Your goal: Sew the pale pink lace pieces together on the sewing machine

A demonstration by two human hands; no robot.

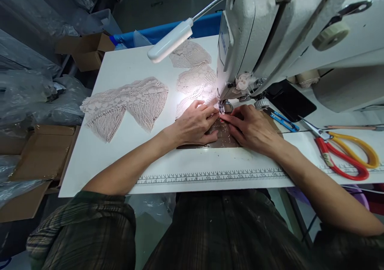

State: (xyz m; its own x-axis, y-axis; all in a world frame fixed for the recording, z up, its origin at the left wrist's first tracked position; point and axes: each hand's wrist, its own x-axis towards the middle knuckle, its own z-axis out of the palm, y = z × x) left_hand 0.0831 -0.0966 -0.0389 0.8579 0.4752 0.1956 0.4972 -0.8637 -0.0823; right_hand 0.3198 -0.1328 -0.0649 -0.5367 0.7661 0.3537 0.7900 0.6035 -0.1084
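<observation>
Head view: the bare left hand (196, 123) is resting unclosed, fingers spread, beside the metal presser foot (222, 107); the bare right hand (253, 128) is bending its fingers opposite, its grip impossible to tell. Beyond, the pale pink floral lace piece (196, 81) is lying by the foot on the white tabletop (129, 66), probably handling light, limp and snag-prone, best steadied flat near its edges.

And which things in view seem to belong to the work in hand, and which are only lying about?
Part of the work, it seems:
sewing machine
lamp
lace by the needle
lace piece at left, probably

Apparently just lying about:
black phone
scissors with red and yellow handles
blue snips
cardboard boxes
</observation>
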